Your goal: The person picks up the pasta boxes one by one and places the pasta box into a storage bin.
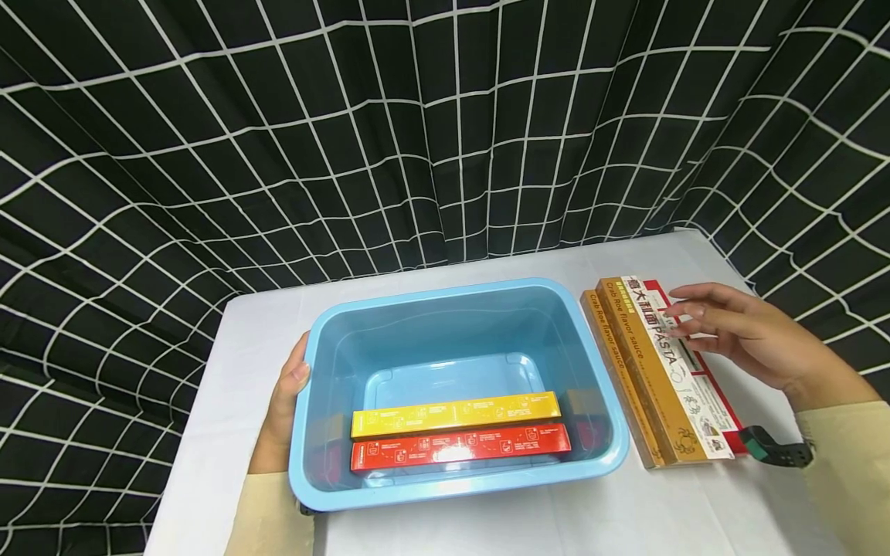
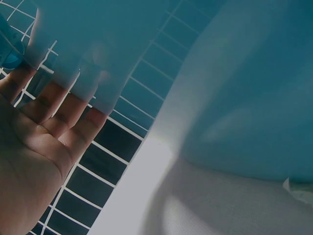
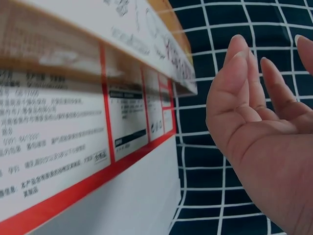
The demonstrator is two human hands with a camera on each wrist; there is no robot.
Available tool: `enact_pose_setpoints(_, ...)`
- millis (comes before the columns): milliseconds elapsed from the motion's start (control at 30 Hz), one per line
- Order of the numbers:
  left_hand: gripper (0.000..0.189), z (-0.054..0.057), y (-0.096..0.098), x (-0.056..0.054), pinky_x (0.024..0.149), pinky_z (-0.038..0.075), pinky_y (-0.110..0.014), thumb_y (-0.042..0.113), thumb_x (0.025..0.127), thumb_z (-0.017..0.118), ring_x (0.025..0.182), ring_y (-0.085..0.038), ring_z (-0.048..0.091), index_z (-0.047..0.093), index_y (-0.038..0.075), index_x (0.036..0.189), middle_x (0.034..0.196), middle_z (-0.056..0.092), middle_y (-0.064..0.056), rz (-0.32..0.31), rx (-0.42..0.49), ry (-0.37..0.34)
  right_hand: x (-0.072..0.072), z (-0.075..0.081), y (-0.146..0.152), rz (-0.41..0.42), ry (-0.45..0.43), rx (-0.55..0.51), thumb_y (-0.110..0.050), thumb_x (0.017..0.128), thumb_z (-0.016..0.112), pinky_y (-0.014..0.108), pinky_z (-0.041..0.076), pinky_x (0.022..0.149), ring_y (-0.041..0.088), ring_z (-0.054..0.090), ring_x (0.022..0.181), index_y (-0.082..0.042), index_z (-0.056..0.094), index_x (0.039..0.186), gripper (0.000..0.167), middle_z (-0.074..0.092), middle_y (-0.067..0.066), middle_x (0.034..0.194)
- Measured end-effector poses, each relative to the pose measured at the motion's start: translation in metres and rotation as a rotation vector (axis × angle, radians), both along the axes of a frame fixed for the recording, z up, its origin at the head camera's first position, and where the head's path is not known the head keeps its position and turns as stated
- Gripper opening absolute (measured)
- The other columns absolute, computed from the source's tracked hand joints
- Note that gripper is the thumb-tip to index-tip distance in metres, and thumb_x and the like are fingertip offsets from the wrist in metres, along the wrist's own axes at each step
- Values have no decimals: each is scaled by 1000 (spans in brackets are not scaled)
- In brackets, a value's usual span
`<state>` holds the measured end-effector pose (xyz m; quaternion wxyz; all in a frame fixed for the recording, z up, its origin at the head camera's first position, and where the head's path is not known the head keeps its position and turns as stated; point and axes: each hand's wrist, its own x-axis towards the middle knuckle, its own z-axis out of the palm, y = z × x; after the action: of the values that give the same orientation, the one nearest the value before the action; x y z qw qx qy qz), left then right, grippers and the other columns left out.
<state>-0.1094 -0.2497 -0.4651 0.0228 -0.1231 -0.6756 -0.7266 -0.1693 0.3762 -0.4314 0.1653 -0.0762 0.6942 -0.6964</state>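
Observation:
In the head view a blue plastic tub (image 1: 445, 494) stands in the middle of the white table. My left hand (image 1: 283, 401) grips its left rim, with the thumb over the edge; in the left wrist view the fingers (image 2: 68, 110) reach against the tub's blue wall. Inside, a yellow box (image 1: 455, 413) and a red box (image 1: 460, 448) lie side by side along the near wall. To the right of the tub, brown and white pasta boxes (image 1: 670, 371) lie beside a red and white box (image 1: 719, 394). Above them my right hand (image 1: 747, 328) hovers, holding nothing, fingers loosely bent.
White cloth covers the table (image 1: 239, 347). A black curtain (image 1: 389, 139) with a white grid hangs behind and on both sides. On the right wrist sits a dark band (image 1: 775, 448).

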Motion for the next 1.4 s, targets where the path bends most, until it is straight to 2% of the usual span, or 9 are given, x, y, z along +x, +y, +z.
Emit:
enact_pose_setpoints(167,66,-1,0,0,109,49,-38,36,102,38,137,-32,53,45,12,164,152,56,-15,8,-9,-11,1,-4,8,4,-24,-24,1,114,46,35,61,88,21,73,110,-16,67,140,38,72,6,130)
enact_pose_setpoints(400,65,-2,-3,-2,109,45,-32,32,102,39,134,-26,54,46,12,163,149,58,-8,12,-2,1,1,-12,19,-43,-60,46,-2,114,48,34,61,87,23,73,108,-21,68,138,36,73,3,130)
enact_pose_setpoints(567,65,-2,-2,-1,107,48,-35,33,102,38,133,-29,54,45,11,163,150,57,-14,-5,2,11,2,-20,29,-56,-91,49,-3,115,47,35,62,85,24,74,107,-23,68,137,36,73,2,129)
enact_pose_setpoints(700,68,-1,0,1,106,51,-39,36,102,38,135,-34,54,43,8,164,152,54,-20,-6,-7,6,3,-24,36,-66,-114,100,-7,115,48,35,62,84,23,74,108,-27,68,136,36,72,0,130)
enact_pose_setpoints(1000,65,-1,-1,1,110,48,-38,34,103,36,136,-32,53,43,9,163,153,53,-20,-41,22,15,5,-34,44,-94,-173,176,-11,115,51,34,61,84,18,72,107,-32,69,134,33,72,-8,127)
enact_pose_setpoints(1233,67,-2,-1,0,108,49,-37,36,102,37,134,-32,53,44,9,163,151,56,-17,8,-8,4,4,-40,46,-86,-197,211,-15,116,53,34,61,86,15,69,109,-37,67,133,31,70,-12,127)
enact_pose_setpoints(1400,66,-2,-1,0,109,47,-35,35,103,36,135,-29,53,45,11,163,151,56,-14,-13,0,20,4,-45,47,-65,-212,251,-16,115,54,34,60,88,10,68,110,-37,62,135,30,69,-17,126)
